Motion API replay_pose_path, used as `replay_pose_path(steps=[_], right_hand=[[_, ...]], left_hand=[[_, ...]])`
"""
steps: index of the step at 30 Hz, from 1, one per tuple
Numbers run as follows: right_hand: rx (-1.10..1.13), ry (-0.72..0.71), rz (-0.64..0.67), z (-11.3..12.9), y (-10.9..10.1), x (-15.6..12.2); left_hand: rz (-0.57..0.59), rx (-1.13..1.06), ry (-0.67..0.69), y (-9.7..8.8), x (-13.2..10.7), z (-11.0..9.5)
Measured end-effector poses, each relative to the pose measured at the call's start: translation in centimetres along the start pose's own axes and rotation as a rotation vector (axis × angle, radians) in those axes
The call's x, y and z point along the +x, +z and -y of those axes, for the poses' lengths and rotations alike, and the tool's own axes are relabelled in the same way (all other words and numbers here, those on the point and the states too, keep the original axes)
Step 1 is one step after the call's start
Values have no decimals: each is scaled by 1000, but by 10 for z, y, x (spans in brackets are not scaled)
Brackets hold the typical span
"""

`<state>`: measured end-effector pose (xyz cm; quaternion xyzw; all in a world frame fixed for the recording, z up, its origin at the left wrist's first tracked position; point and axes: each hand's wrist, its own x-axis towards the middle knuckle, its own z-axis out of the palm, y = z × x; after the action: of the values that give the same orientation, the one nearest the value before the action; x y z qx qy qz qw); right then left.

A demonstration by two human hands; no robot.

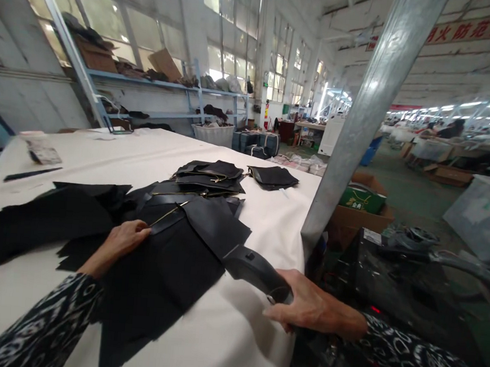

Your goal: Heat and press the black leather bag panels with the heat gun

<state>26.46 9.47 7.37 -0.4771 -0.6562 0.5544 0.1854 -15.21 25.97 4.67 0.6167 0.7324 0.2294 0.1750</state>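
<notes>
My left hand (125, 241) has its fingers closed on the edge of a black fabric piece (152, 289) with a gold-toned zipper (168, 214). My right hand (309, 304) is wrapped round the handle of a black hand-held nozzle tool (255, 268). Its wide end rests at or just above the right edge of the black fabric; I cannot tell whether they touch. Beyond my hands lies a stack of black zippered pouches (209, 178), with another black pouch (273, 177) to its right. More black fabric pieces (51, 219) spread out at the left.
A white-covered table (254, 331) carries the work. A slanting metal post (360, 119) rises at its right edge. To the right stand a dark machine (406, 286) with a hose and a cardboard box (367, 216). Blue shelves (151, 81) line the wall behind.
</notes>
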Motion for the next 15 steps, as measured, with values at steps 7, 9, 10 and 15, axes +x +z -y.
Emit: replay_pose_path(steps=[7,9,10,15], right_hand=[[31,-41,-7,-20,-1,-5],[37,-42,7,-20,2,-5],[34,-43,18,-19,4,-6],[-20,-38,104,-12,18,-18]], left_hand=[[314,-292,-147,4,-23,11],[388,-411,-190,9,-47,15],[410,-461,-213,15,-61,16],[394,-646,-347,46,-123,18]])
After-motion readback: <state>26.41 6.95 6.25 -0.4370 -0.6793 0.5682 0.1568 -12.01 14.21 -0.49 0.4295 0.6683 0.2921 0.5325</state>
